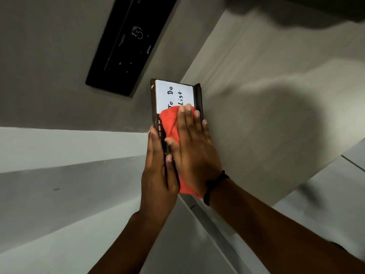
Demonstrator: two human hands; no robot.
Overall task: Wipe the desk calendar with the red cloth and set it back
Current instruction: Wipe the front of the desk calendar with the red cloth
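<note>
Two hands on one item, wiping in progress. Your left hand (158,171) grips the desk calendar (175,99) along its left edge, fingers (153,139) laid along the dark spine, thumb hooked over the front. Your right hand (192,147) lies flat and open, pressing the red cloth (169,119) against the calendar's face; it clasps nothing, only pins the cloth.

Location: the calendar is lifted, held out in front of you, apart from the pale desk (256,95) behind it. Whether its far end touches the desk cannot be told.

Orientation: long axis runs away from you, up the frame. The white "To Do List" card sits at the far end; its lettering reads sideways. Month tabs (OCT, NOV, DEC) run along the left edge.

Progress, by judgement: the cloth covers the near half; the far card is uncovered, and whether it has been wiped cannot be told. Setting the calendar back is not yet done.

Also present: a black panel (130,44) beyond, upper left.
</note>
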